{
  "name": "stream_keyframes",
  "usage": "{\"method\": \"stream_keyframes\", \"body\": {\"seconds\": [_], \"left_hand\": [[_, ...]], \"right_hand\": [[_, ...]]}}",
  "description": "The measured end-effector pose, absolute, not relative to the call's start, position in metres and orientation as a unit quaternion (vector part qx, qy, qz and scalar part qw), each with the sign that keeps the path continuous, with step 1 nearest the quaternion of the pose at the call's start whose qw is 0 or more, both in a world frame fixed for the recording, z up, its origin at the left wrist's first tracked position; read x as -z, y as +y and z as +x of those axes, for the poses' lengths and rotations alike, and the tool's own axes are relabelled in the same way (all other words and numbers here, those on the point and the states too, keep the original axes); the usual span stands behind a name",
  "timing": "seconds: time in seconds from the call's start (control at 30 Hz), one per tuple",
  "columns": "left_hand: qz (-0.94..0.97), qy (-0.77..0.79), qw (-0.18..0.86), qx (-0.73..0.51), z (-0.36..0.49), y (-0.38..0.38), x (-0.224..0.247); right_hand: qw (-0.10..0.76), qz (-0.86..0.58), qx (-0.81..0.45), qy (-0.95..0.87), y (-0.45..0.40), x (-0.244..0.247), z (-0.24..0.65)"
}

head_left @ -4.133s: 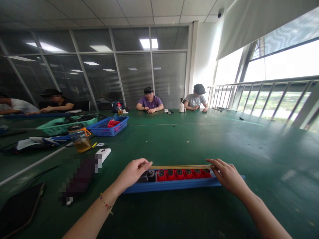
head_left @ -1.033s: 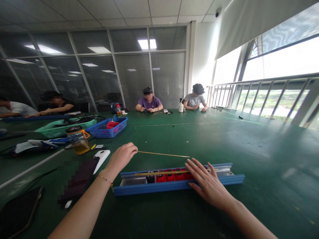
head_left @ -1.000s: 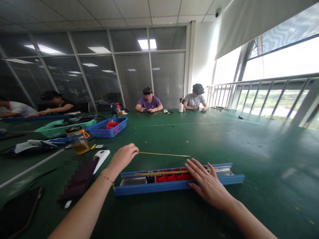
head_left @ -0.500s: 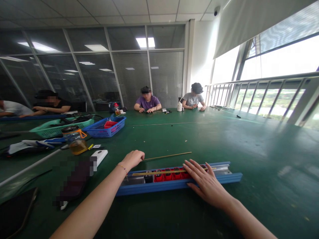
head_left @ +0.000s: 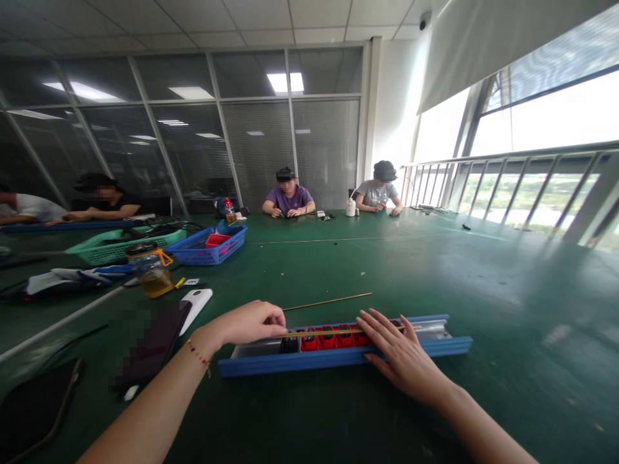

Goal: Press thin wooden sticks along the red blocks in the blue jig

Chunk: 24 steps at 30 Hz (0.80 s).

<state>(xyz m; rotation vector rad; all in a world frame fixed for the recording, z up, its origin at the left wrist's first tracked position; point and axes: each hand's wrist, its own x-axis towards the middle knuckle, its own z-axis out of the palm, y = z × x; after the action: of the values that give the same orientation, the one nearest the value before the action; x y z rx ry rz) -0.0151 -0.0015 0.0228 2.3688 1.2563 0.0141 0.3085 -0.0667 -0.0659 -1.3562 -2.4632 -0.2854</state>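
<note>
A blue-edged metal channel (head_left: 338,357) lies lengthwise before me on the green table. Inside it sit a row of red pieces with dark tops (head_left: 327,339) and a black piece (head_left: 289,344) to their left. Thin yellowish sticks (head_left: 316,332) run along the top of the row. My left hand (head_left: 256,320) has its fingers closed around the left end of these sticks; the fingertips are partly hidden. My right hand (head_left: 397,345) lies flat with fingers spread over the sticks and channel, covering the pieces beneath. Another thin stick (head_left: 329,301) lies on the table behind the channel.
On the left are a phone-like dark device (head_left: 155,341), a white object (head_left: 196,306), a jar with amber liquid (head_left: 155,281), a blue basket (head_left: 207,255) and a green basket (head_left: 116,248). Several people sit along the table's far side. The table (head_left: 507,290) extends rightward to the railing.
My left hand has moved from near the loose stick's left end down onto the left end of the sticks over the channel. The right hand stays in place.
</note>
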Motion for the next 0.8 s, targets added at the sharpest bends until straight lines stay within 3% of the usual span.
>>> {"method": "stream_keyframes", "body": {"seconds": [0.33, 0.67, 0.8], "left_hand": [[0.865, 0.461, 0.19, -0.048, -0.019, -0.01, -0.018], [0.879, 0.436, 0.004, -0.192, -0.029, -0.019, -0.039], [0.864, 0.459, -0.021, -0.205, -0.037, -0.01, -0.035]], "right_hand": [[0.157, -0.473, 0.108, -0.86, -0.067, 0.066, 0.307], [0.168, -0.505, 0.149, -0.834, -0.069, 0.064, 0.302], [0.178, -0.504, 0.161, -0.83, -0.069, 0.064, 0.301]]}}
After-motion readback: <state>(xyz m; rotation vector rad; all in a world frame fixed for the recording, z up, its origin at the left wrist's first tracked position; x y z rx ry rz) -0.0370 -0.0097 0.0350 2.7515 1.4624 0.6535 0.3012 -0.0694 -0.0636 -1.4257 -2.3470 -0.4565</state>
